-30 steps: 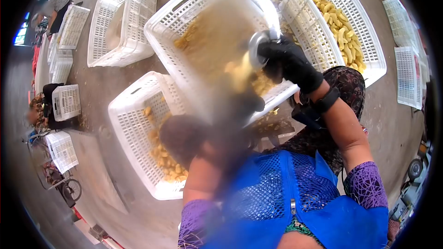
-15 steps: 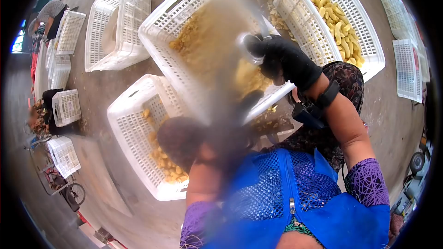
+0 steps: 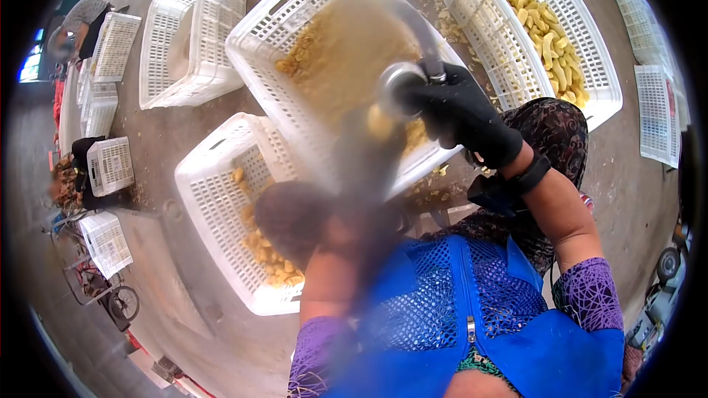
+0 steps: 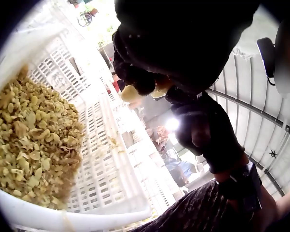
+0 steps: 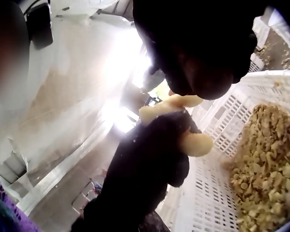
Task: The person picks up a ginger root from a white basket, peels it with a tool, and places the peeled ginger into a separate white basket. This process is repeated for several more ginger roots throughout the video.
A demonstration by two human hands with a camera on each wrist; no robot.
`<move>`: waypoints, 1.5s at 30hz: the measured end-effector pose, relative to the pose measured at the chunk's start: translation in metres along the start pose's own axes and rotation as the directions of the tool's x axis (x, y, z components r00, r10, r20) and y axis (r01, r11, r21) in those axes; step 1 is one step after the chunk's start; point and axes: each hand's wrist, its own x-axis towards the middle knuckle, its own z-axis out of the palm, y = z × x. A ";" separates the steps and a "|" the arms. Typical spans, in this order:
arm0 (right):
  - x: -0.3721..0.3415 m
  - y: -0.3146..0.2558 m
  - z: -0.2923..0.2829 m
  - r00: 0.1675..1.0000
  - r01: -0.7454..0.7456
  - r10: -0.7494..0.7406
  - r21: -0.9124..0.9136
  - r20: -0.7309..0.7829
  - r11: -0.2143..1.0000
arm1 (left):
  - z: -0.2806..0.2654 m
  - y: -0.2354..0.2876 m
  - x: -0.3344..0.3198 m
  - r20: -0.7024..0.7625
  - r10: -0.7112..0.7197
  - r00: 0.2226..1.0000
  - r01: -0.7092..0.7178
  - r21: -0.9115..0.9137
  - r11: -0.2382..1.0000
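Observation:
In the head view my black-gloved right hand (image 3: 464,110) grips a round metal tool (image 3: 400,90) with a grey tube rising from it, over the large white crate (image 3: 254,74). My left hand (image 3: 365,166), also black-gloved, is blurred just below. Between the two is a pale yellow piece (image 3: 380,122). The right wrist view shows the left hand (image 5: 147,157) pinching a knobbly pale piece (image 5: 196,144), with the right hand (image 5: 198,48) close above. In the left wrist view, yellowish scraps (image 4: 34,140) lie in the crate beside the hands.
A crate of pale yellow pieces (image 3: 549,40) stands at the right, another partly filled crate (image 3: 214,228) at lower left, and a further crate (image 3: 217,37) at upper left. Scraps (image 3: 446,26) litter the floor. Two people are at the far left among more crates (image 3: 110,166).
The right hand and the metal tool have shifted slightly down and left, and the tool's round face shows more clearly. The left hand stays near it, still holding a pale piece.

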 end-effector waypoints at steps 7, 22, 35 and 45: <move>0.003 0.002 0.008 0.993 0.102 -0.105 -0.052 -0.046 0.993 | 0.004 -0.004 0.000 0.020 -0.064 0.998 0.063 0.081 0.995; -0.001 0.002 0.003 0.998 -0.015 0.018 0.054 -0.052 0.998 | -0.005 0.005 -0.006 0.078 -0.012 0.997 0.017 -0.063 0.998; 0.003 -0.006 -0.008 0.988 0.047 -0.042 0.035 -0.152 0.998 | 0.005 -0.017 -0.002 0.132 -0.008 0.991 0.039 -0.229 0.973; 0.008 0.005 0.003 0.999 0.000 -0.004 -0.117 -0.039 0.993 | 0.021 -0.061 0.000 0.292 -0.011 0.956 0.200 -0.627 0.753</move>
